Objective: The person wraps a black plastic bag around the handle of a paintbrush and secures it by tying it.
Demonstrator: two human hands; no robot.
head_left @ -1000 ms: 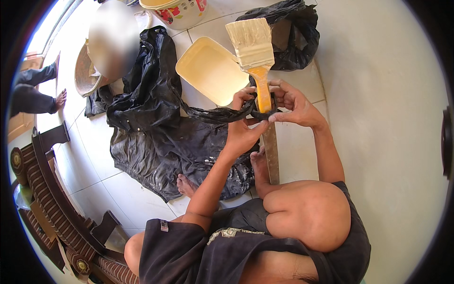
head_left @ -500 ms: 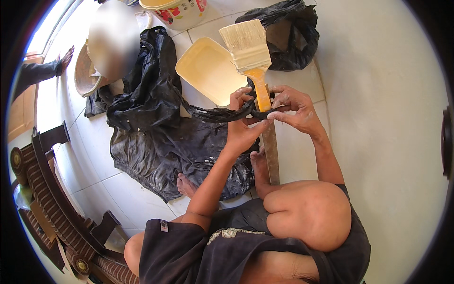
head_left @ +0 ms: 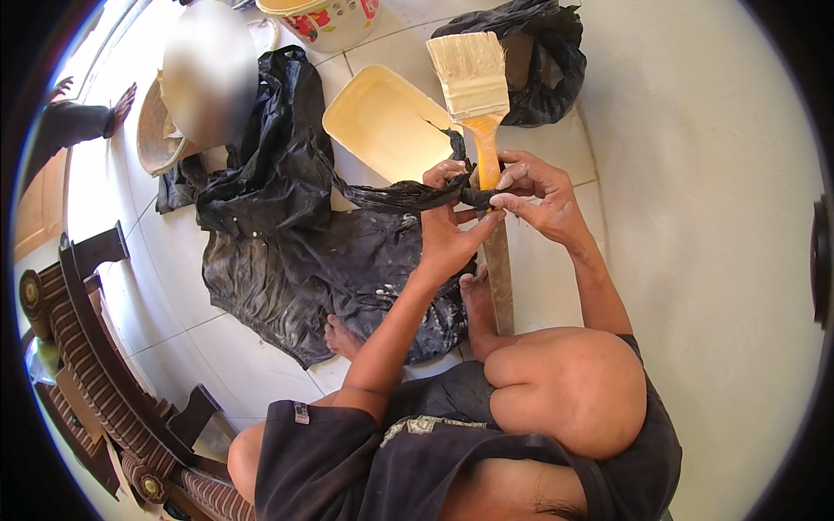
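Note:
A wide paintbrush with pale, coated bristles and a yellow handle stands bristles away from me, its handle lying against a long flat stick. Around the join winds a twisted black plastic strip. My left hand is closed on the strip at the join, thumb toward the stick. With thumb and fingers, my right hand pinches the strip and the handle's lower end from the other side. The strip runs left to a crumpled black plastic sheet. Fingers partly hide the wrapping.
Beyond my hands lies a cream tray. A black plastic bag sits behind the brush, a bucket at the top. Dark stained cloth covers floor by my feet. A wooden chair stands left; another person's leg shows there. A pale wall rises right.
The brush has shifted slightly right and stands more upright. A loose end of the strip now sticks up over the tray's edge. Both hands stay around the join.

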